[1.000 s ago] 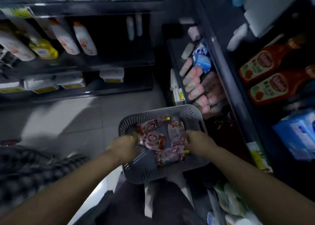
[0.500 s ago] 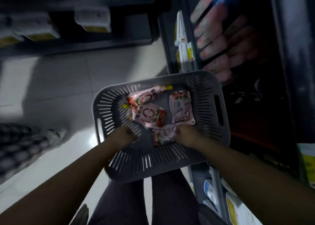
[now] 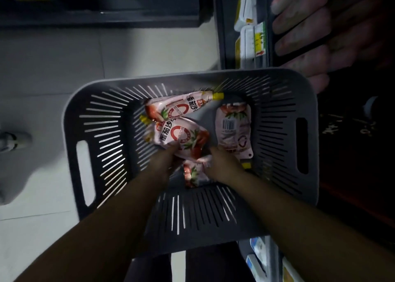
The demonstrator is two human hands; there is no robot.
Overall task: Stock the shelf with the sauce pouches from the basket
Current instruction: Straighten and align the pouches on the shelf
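Compared with half a second back, the view has dropped closer and the grey basket (image 3: 284, 82) now fills the middle, with far less shelf above it. Both hands have pushed deeper in: the left hand (image 3: 164, 164), which was at the near slatted wall, now sits on the basket floor against the middle pouch (image 3: 181, 137). The right hand (image 3: 224, 168) is on the near pouch (image 3: 193, 174), as before. Fingers on both hands are blurred and tucked among the packs, so I cannot tell whether they are spread or pinching.

Inside the basket: four pink sauce pouches. The far pouch (image 3: 181, 106) lies slanted with its yellow cap toward the far wall, the middle one overlaps it, and the barcode pouch (image 3: 234, 130) lies alone on the right, cap toward the near side. Pink rolls (image 3: 299, 25) fill the shelf (image 3: 222, 29) beyond the basket.
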